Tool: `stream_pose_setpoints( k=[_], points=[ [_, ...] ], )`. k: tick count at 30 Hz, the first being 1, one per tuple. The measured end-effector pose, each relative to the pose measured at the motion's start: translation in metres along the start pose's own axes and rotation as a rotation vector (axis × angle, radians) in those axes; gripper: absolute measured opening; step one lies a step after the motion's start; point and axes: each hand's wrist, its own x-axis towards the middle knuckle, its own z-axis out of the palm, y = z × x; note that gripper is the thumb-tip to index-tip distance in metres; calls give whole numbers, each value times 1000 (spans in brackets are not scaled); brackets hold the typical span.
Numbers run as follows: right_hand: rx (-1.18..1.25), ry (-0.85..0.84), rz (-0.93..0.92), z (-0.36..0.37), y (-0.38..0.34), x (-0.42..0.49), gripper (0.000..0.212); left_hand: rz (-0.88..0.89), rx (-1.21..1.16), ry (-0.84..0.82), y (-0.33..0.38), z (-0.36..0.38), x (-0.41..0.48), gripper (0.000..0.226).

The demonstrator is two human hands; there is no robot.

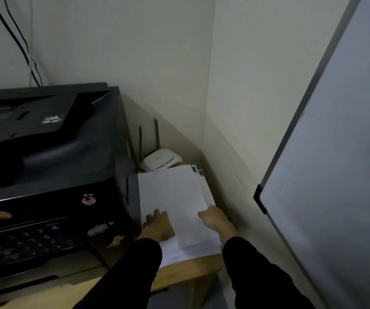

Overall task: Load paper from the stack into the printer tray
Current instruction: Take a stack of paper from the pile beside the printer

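Note:
A stack of white paper (175, 195) lies on a wooden table to the right of a black printer (46, 163) with cartoon stickers on its front. My left hand (158, 226) rests on the near left part of the stack, fingers curled over the top sheets. At the stack's right edge my right hand (215, 219) grips the sheets. Both arms wear dark sleeves. The printer's paper tray is not clearly visible.
A white router (160, 160) with two antennas sits behind the stack in the corner. A whiteboard (335, 152) leans close on the right. Cables (21, 45) hang down the wall behind the printer. The wooden table's edge (190, 273) shows below the paper.

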Motion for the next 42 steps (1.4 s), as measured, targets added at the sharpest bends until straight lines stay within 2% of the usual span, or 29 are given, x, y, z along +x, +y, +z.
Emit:
stream_pose_setpoints(
  k=[3,8,11,13,15,17,21,24,28,30,33,35,37,39,42],
  points=[
    [17,-3,37,10,-5,2,41,1,4,12,-3,3,0,60],
    [-112,167,62,21,-31,-3,32,4,6,33,-3,4,0,61],
    [12,268,10,23,-44,-4,24,-3,-23,19,-2,5,0,57],
    [244,245,20,18,-45,-1,26,2,-32,22,-2,5,0,56],
    [356,167,70,8,-43,-5,29,6,-35,26,-3,7,-1,55],
    [306,120,86,-1,-37,-4,30,5,-40,32,-3,8,-1,55],
    [222,149,26,-5,-34,-7,33,-25,-74,21,-1,5,-3,57],
    [247,177,22,-9,-33,-8,30,-135,-259,15,5,-9,-5,57],
    [319,194,-27,-28,-19,-4,33,-330,-616,224,20,-42,-12,56],
    [386,184,-34,-36,-12,-4,35,-385,-680,295,28,-59,-18,63],
    [672,135,-29,-43,-6,-6,35,-424,-651,362,37,-84,-25,72],
    [750,103,-3,-45,-8,-10,37,-353,-642,398,43,-105,-33,54],
    [796,98,-19,-48,-12,-9,36,-247,-514,449,50,-130,-49,38],
    [868,85,-25,-51,-23,-9,33,-171,-369,544,54,-152,-66,32],
    [950,45,-60,-67,-54,-30,28,-103,-280,650,52,-185,-88,33]
  ],
)
